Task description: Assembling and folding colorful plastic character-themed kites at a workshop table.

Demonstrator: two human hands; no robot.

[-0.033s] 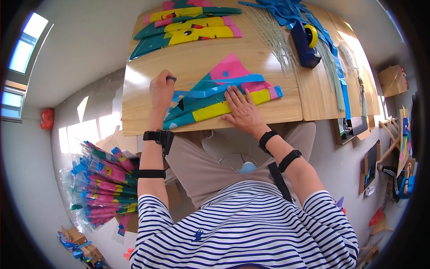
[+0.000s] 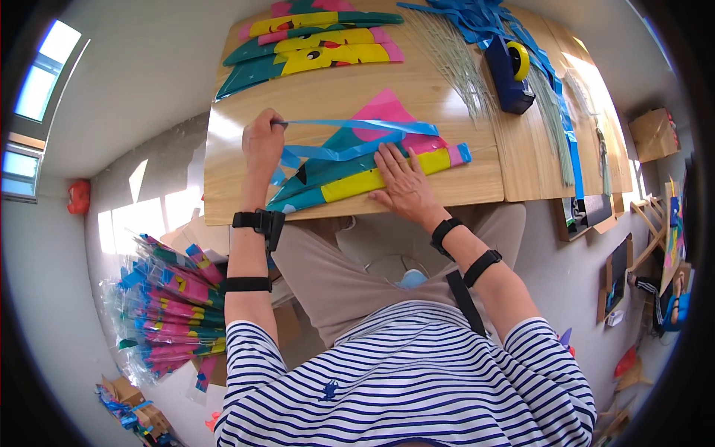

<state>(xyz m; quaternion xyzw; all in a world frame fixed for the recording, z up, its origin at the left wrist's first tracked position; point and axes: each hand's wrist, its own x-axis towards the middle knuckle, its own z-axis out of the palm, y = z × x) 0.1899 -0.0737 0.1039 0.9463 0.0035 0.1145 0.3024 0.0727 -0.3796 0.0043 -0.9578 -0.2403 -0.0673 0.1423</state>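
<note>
The left hand is raised a little above the wooden surface, wrist bent, knuckles toward the camera, with its grip pinched together on one end of a blue ribbon. The ribbon runs taut from those fingertips to the right, across the pink corner of a folded kite that lies near the front edge of the surface. A second blue strip curves loosely over the kite's teal part below it.

The right hand lies flat, palm down, fingers spread and apart, pressing on the kite's yellow band; it clasps nothing. Its forearm comes in from the lower right, with two black bands around the wrist. The left forearm rises straight from below and wears two black bands as well.

Further back lies a stack of kites in the same colours, and to the right stands a dark blue tape dispenser with a yellow roll. A bundle of wrapped kites rests on the floor to the left.
</note>
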